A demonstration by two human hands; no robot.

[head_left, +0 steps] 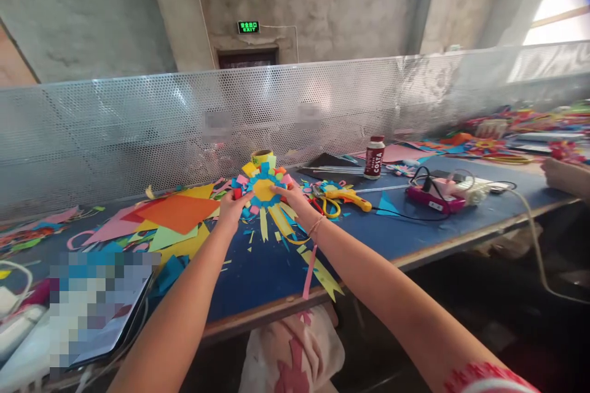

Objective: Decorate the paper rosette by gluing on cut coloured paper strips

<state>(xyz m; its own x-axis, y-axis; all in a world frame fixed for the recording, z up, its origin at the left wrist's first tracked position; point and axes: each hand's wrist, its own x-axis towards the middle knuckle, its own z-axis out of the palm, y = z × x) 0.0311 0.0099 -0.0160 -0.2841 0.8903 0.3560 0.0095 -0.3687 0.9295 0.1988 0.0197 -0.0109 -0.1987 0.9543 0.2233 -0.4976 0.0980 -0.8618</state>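
Between my two hands, a little above the blue table (249, 285), is a round paper flower (263, 191) with a yellow centre, a blue ring and a many-coloured outer fringe. My left hand (232, 209) pinches its left edge. On the opposite side my right hand (294, 198) grips the right edge, its thumb lying over the blue ring towards the centre. Pale yellow strips (279, 221) hang down below the flower. A roll of tape (262, 158) stands just behind it. Right of my right hand lie a yellow-handled glue gun (349, 198) and yellow-handled scissors (329, 206).
Coloured paper sheets (177, 215) are heaped on the left, near a tablet (115, 313). Rightward stand a Costa bottle (374, 158) and a pink power strip (433, 201) with cables. A perforated metal screen (152, 129) runs behind the table. Someone's forearm (565, 178) rests at far right.
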